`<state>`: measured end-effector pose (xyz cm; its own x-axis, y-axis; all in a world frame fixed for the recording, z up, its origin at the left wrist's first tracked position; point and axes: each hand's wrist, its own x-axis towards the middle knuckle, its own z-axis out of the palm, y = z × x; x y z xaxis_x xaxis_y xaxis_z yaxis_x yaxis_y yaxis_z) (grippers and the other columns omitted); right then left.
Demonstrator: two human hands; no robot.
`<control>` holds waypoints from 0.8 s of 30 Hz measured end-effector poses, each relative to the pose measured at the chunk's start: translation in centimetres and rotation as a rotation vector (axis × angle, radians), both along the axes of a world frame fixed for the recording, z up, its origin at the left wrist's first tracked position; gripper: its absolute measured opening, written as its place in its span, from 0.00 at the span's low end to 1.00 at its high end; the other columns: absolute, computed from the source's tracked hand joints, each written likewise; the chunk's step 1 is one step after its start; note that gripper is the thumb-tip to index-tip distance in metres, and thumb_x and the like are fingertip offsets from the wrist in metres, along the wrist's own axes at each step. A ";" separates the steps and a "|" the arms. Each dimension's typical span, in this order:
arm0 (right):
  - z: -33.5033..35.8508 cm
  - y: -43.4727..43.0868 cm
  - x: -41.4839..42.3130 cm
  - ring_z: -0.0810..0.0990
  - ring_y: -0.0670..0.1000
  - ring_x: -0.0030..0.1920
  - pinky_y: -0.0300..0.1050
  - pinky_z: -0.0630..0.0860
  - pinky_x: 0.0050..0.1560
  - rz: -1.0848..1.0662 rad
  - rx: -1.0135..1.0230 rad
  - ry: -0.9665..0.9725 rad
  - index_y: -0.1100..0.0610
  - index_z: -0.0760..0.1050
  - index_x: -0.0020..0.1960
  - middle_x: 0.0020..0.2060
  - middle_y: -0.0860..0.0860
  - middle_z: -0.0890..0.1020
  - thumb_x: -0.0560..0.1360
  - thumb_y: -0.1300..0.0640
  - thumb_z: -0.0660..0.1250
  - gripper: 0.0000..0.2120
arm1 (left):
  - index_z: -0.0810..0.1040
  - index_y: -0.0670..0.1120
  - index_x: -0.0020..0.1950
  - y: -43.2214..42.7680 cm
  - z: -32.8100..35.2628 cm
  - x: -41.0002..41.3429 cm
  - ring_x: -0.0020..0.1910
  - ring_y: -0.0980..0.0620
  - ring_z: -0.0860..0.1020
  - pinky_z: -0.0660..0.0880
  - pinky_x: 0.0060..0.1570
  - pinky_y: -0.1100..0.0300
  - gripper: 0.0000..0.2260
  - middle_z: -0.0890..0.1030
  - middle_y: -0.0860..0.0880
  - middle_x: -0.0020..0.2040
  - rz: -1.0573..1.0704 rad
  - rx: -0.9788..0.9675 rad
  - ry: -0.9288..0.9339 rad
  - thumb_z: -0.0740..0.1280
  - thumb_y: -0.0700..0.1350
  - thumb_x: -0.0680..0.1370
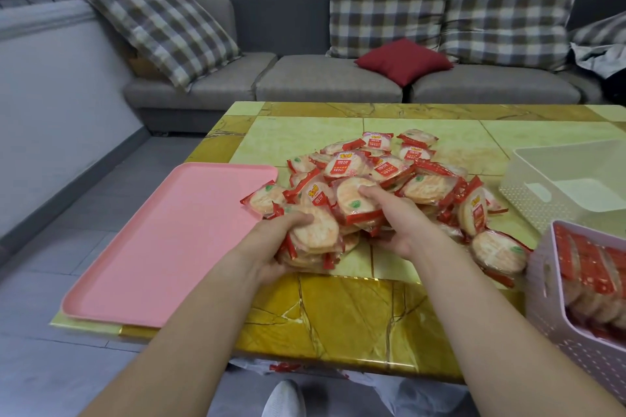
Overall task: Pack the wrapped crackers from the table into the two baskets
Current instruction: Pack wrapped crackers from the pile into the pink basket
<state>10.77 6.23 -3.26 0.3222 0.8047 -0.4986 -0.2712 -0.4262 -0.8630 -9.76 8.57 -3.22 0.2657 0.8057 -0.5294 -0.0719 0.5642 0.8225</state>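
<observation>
My left grip [281, 249] curls round a stack of wrapped crackers [313, 235], frame centre; my right grip [394, 218] clamps a second stack [355, 208] beside it. Lower right, the lilac basket [545, 281] is partly packed. At the right edge, the white basket [528, 186] shows nothing inside. A big pile [389, 167] lies on the tabletop [338, 322]. Under half done, I judge.
</observation>
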 end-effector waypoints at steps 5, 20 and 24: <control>-0.3 -0.3 -0.2 0.83 0.56 0.53 0.55 0.80 0.54 0.042 -0.007 0.080 0.54 0.79 0.58 0.52 0.55 0.86 0.75 0.49 0.74 0.15 | 0.77 0.42 0.63 -0.2 0.3 0.8 0.51 0.38 0.85 0.83 0.45 0.42 0.16 0.87 0.38 0.51 0.099 -0.063 -0.214 0.72 0.40 0.76; 5.4 -8.8 3.7 0.83 0.57 0.54 0.60 0.79 0.54 -0.062 0.262 0.186 0.50 0.74 0.69 0.57 0.55 0.84 0.65 0.40 0.78 0.36 | 0.77 0.45 0.67 -6.7 7.1 5.9 0.58 0.36 0.83 0.76 0.63 0.36 0.21 0.84 0.38 0.60 -0.023 0.178 -0.529 0.70 0.44 0.73; 8.6 -15.2 9.5 0.85 0.57 0.49 0.60 0.83 0.47 -0.277 0.488 0.233 0.53 0.72 0.72 0.60 0.58 0.83 0.64 0.46 0.80 0.39 | 0.80 0.43 0.61 -11.3 9.3 12.9 0.53 0.40 0.85 0.77 0.63 0.40 0.19 0.85 0.40 0.56 -0.222 0.171 -0.625 0.69 0.46 0.71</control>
